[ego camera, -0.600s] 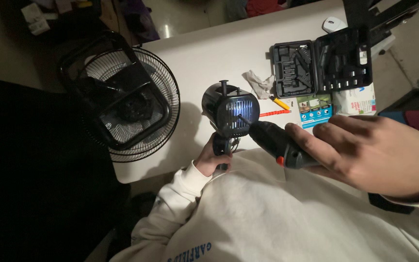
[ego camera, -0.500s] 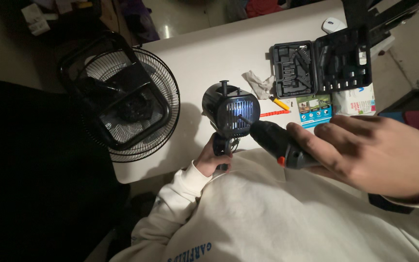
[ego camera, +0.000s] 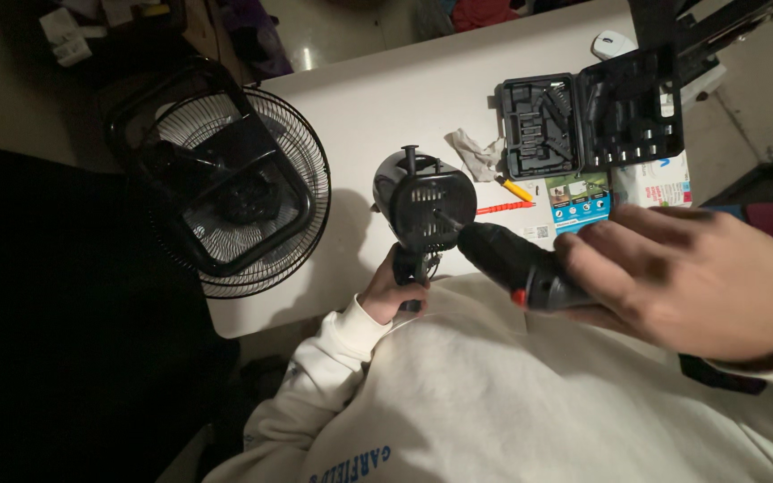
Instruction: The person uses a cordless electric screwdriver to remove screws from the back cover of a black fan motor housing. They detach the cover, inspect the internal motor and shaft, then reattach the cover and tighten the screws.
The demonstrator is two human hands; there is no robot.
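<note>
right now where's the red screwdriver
In the head view, the red screwdriver lies on the white table, just right of the fan motor housing, below the open tool case.

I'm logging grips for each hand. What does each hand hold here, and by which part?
The left hand grips the fan motor housing by the stem below it. The right hand holds the cordless screwdriver by its rear body.

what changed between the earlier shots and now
Barely anything. The right hand has eased the cordless drill slightly toward the fan motor housing, its tip at the vented back. The left hand still grips the stem below; fan guard and tool case stayed put.
</note>
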